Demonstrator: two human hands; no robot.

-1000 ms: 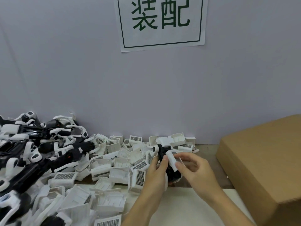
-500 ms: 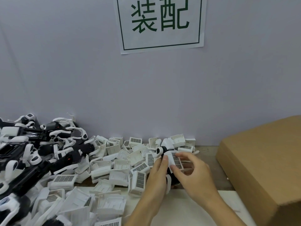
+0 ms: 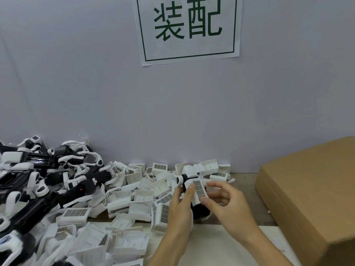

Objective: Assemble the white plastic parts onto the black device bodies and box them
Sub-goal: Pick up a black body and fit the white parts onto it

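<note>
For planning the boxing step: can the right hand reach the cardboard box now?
Probably yes. The cardboard box lies just beside the right hand with nothing between, but that hand now pinches the white grille part.

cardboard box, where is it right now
In the head view the cardboard box sits at the right edge of the table, right of both hands, against the wall.

Soft, even light; faint shadows, wide-angle bending at edges

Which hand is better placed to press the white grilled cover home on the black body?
Probably the right hand: its fingertips already pinch the white grilled plastic cover, while the left hand wraps the black device body and steadies it.
</note>
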